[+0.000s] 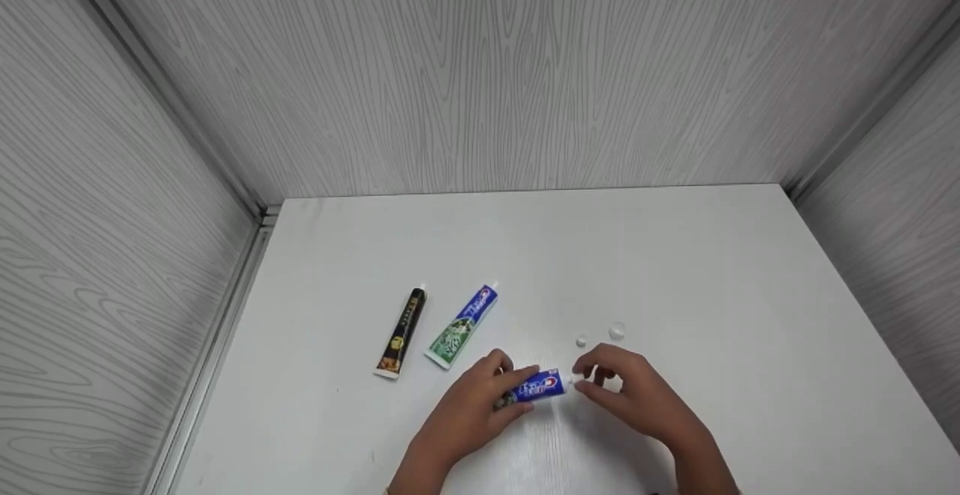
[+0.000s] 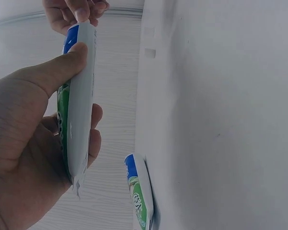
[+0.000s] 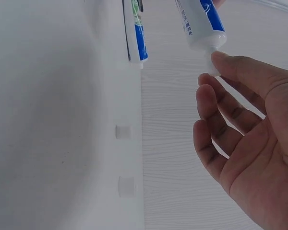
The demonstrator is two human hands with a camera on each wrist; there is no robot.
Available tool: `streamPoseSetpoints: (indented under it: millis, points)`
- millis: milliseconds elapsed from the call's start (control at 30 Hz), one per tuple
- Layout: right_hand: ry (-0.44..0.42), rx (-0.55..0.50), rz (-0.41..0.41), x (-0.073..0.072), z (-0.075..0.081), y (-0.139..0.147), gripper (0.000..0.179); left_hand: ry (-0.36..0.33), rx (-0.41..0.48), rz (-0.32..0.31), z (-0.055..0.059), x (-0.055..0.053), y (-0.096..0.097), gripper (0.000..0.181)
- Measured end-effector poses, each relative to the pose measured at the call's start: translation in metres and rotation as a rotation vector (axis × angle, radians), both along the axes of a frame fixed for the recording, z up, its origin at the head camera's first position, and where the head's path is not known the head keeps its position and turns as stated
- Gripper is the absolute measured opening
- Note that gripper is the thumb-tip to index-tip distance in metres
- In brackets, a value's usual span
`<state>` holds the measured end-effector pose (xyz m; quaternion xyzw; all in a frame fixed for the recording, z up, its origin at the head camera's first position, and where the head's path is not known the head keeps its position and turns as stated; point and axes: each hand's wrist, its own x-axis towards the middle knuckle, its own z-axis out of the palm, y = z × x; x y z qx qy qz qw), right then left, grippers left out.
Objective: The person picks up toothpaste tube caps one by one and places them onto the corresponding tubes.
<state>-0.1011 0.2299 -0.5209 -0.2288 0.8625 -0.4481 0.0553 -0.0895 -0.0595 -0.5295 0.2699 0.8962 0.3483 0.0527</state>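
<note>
Toothpaste tube (image 1: pixel 541 385) up and gripped now, raised over the tabletop (image 1: pixel 675 255) and pointed tip to the right; its body is wrapped by the left hand (image 1: pixel 480 405), thumb pressed on one side, fingers curled round the other; its white tip (image 3: pixel 211 66) is pinched by the right hand (image 1: pixel 634 397), thumb and forefinger nearly together, the remaining fingers loosely bent round nothing; whether a cap or a bare nozzle is pinched there cannot be told.

Steadying hold, it seems: the tail half is covered, so the tip is left free for the other fingertips; beyond the tube and to its left, a green-and-blue tube (image 1: pixel 463 328) and, farther left, a black tube (image 1: pixel 402 334) are laid, perhaps parked clear of both hands; just beyond the tube's tip, a small white cap (image 1: pixel 581 340) and a larger, clearer cap (image 1: pixel 616 331) are set, probably for easy reach.

And the held tube's look: blue is shown near the tip, with white lettering and a red-and-white mark; green is seen towards the tail; the back is glossy white, marked with small dark print; the body is rounded, then narrowed to a flat, crimped end.
</note>
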Motion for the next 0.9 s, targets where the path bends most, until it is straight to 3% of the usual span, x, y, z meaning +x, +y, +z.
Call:
streamPoseSetpoints:
  millis: [433, 700, 900]
  points:
    - [-0.043, 0.015, 0.013, -0.0014, -0.0018, 0.0017, 0.014, 0.046, -0.021, -0.006, 0.0018, 0.0007, 0.0013, 0.049]
    - [-0.147, 0.046, 0.0, -0.0031, -0.0022, 0.0015, 0.031, 0.02, -0.007, -0.009, 0.0011, 0.0022, 0.0017, 0.05]
    - [-0.135, 0.056, -0.034, -0.0027, -0.0041, 0.0053, 0.033, 0.016, 0.005, -0.011, -0.0003, 0.0022, 0.0007, 0.05]
